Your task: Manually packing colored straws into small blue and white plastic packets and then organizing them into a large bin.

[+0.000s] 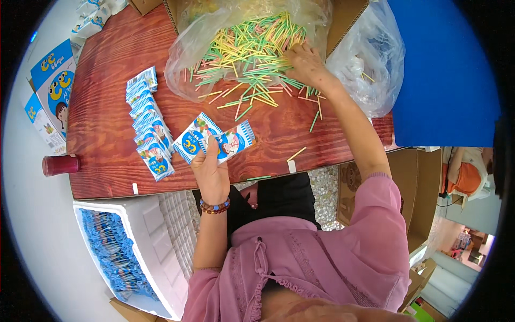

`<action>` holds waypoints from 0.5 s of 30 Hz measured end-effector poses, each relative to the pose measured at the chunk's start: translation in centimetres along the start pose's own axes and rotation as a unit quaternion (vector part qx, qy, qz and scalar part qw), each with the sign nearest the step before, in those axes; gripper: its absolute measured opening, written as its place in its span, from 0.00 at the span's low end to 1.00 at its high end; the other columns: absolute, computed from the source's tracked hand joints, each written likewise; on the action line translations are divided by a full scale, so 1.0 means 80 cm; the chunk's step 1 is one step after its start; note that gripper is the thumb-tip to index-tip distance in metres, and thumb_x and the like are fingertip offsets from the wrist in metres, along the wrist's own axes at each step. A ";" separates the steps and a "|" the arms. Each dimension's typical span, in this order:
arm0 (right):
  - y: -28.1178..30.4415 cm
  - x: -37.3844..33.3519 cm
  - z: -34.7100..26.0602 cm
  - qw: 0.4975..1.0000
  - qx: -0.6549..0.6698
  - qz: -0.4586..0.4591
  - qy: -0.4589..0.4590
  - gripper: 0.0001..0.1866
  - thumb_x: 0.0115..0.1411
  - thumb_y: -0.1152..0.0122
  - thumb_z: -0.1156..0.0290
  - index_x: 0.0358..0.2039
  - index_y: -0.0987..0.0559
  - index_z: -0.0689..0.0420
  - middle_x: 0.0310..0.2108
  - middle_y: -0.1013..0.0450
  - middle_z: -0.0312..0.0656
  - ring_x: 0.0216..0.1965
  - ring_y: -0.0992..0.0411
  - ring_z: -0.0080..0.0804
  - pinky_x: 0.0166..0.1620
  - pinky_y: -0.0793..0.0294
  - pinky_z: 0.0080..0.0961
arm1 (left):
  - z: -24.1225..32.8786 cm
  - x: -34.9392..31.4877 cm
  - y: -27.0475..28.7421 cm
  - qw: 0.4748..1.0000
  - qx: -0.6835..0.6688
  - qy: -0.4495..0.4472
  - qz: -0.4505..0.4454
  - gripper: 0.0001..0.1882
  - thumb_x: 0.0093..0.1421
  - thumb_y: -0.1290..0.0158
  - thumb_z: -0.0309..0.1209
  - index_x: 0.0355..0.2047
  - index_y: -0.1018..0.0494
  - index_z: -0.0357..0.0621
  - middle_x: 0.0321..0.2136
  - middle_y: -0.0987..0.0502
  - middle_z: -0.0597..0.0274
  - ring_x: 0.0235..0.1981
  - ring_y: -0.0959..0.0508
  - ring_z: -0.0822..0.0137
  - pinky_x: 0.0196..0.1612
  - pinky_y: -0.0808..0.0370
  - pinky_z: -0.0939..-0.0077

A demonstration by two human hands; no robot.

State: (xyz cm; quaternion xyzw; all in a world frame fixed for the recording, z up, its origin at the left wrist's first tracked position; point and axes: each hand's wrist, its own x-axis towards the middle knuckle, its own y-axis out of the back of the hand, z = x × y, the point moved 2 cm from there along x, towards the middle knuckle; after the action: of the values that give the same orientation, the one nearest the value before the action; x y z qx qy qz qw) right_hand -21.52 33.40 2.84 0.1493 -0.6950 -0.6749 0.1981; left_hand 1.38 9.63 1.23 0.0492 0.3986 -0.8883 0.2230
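Note:
My left hand (211,174) is closed on two small blue-and-white sachets (201,138), fanned out over the table's near side with the thumb on top. My right hand (307,65) reaches to the right side of a heap of thin yellow, green and pink sticks (252,45). Its fingers look slightly apart and rest on the sticks; whether any are gripped is hidden. The heap spills from a clear plastic bag (182,59) onto the table. An overlapping row of matching sachets (149,121) lies left of my left hand.
The red wood-grain table (107,107) carries a cardboard box (348,24) behind the heap. A second clear bag (370,59) sits at right. A red-lidded jar (60,165) is at the left edge. Below stands a white foam box (155,236) packed with blue sachets. Loose sticks (296,154) lie near the front edge.

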 end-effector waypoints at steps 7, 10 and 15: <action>-0.034 0.020 0.005 0.998 -0.057 0.008 0.004 0.24 0.53 0.40 0.65 0.50 0.29 0.61 0.47 0.31 0.51 0.57 0.38 0.49 0.66 0.54 0.51 | -0.001 0.003 0.001 1.000 0.001 0.017 0.001 0.06 0.64 0.49 0.23 0.39 0.24 0.41 0.39 0.21 0.66 0.39 0.22 0.75 0.45 0.23 0.73; -0.041 0.019 0.006 0.998 -0.052 0.020 -0.004 0.21 0.56 0.45 0.69 0.50 0.31 0.62 0.48 0.31 0.51 0.57 0.38 0.49 0.67 0.55 0.50 | -0.002 0.003 0.001 1.000 -0.005 0.016 -0.002 0.06 0.64 0.49 0.23 0.39 0.24 0.41 0.39 0.21 0.66 0.39 0.22 0.75 0.45 0.23 0.73; -0.040 0.011 0.013 1.000 -0.002 0.018 -0.002 0.17 0.58 0.50 0.75 0.49 0.31 0.62 0.47 0.31 0.52 0.55 0.35 0.48 0.67 0.54 0.47 | -0.003 0.001 0.001 1.000 -0.004 0.023 0.002 0.05 0.64 0.49 0.23 0.39 0.24 0.42 0.39 0.21 0.66 0.39 0.22 0.75 0.45 0.23 0.73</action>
State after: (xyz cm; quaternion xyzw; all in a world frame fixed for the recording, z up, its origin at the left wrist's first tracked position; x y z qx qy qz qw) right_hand -22.97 33.74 -0.28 0.1352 -0.6969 -0.6727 0.2087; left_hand 1.30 9.73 1.02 0.0698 0.4073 -0.8846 0.2160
